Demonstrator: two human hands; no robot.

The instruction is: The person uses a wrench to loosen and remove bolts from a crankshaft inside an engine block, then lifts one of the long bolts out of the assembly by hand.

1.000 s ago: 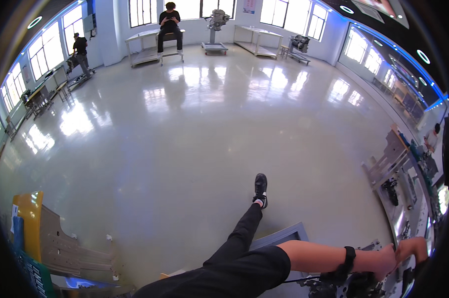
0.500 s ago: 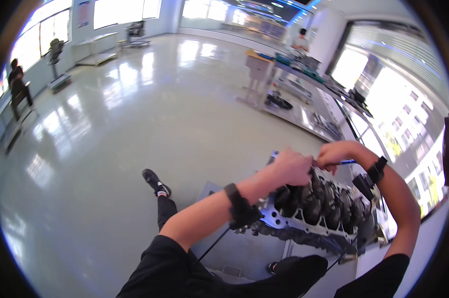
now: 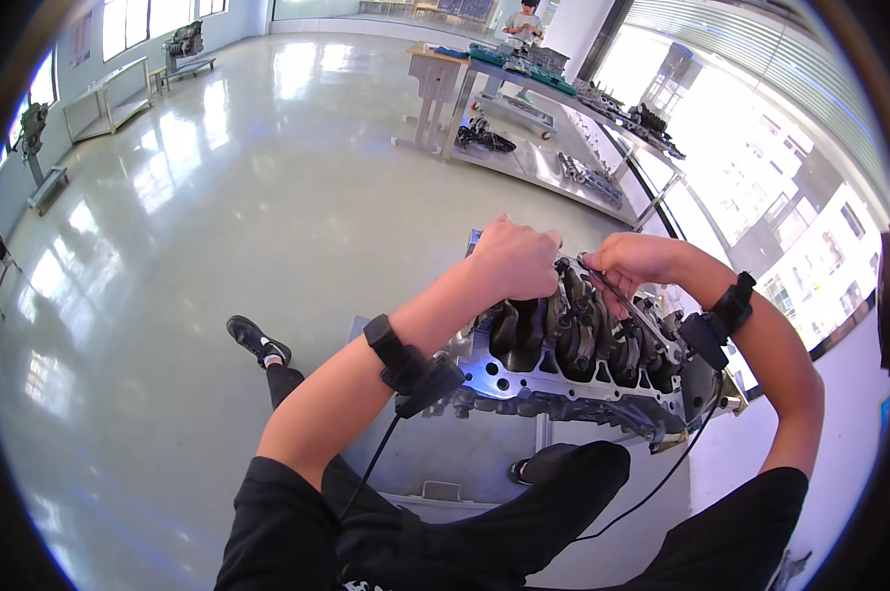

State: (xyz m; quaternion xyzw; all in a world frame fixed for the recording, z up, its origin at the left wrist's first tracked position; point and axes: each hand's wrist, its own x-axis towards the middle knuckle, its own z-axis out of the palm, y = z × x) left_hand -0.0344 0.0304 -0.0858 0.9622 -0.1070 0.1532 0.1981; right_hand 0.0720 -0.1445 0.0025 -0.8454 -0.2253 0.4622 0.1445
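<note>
An upturned engine block with an exposed crankshaft is in front of me. Over its far left end, my left hand is closed with knuckles up; whatever its fingers hold is hidden. To the right of it, my right hand grips a slim metal wrench, which slants down across the crankshaft toward the right. One end of the wrench pokes out by the thumb, close to the left hand's fingertips.
The block rests over a grey metal base near my legs. Thin black cables run from the wrist straps. Beyond stands a metal workbench loaded with parts, with a person behind it. Windows line the right side.
The view has swung right and down, so bench and block appear farther left. The wrench in my right hand now slants down over the crankshaft instead of pointing right. Both hands remain over the block.
</note>
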